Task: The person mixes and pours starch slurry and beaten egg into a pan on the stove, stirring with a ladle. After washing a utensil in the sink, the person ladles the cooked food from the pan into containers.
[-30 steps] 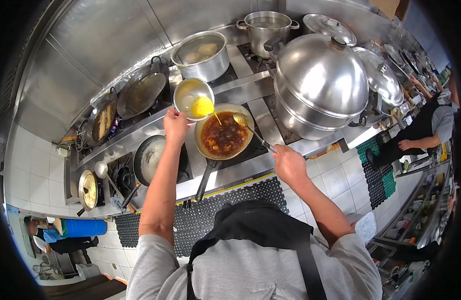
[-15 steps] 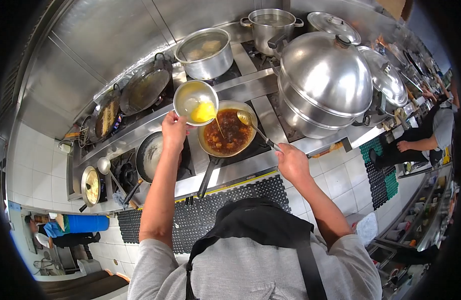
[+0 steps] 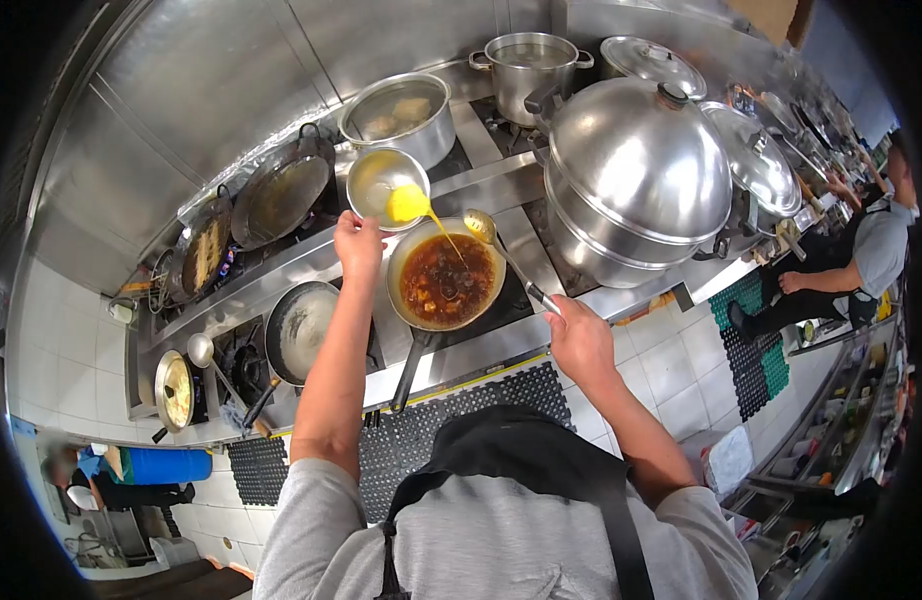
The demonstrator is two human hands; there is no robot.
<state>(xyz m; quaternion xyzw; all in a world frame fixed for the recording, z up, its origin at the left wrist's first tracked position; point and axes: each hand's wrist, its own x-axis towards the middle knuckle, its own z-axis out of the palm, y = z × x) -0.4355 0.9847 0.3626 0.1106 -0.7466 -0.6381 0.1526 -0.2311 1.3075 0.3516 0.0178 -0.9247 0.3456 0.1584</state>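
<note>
My left hand (image 3: 361,245) grips the rim of a metal bowl (image 3: 369,178), which is tilted to the right. Yellow beaten egg (image 3: 408,203) runs from it in a thin stream into a frying pan (image 3: 395,292). The pan holds a dark brown, chunky sauce (image 3: 446,280) and sits on the stove, its black handle toward me. My right hand (image 3: 583,340) is closed around the handle end of a slotted spoon (image 3: 479,226). The spoon's head is at the pan's upper right edge, above the sauce.
A large domed steamer (image 3: 636,170) stands to the right. Behind are an open pot (image 3: 421,135) and a stockpot (image 3: 531,85). Left are a pale-coated pan (image 3: 303,325), a ladle (image 3: 201,350) and woks (image 3: 281,200) over flames. A co-worker (image 3: 871,250) stands at far right.
The spoon's head has lifted from the sauce to the pan's edge. The bowl tips further and the egg stream is thicker, landing more to the right. The view has shifted slightly.
</note>
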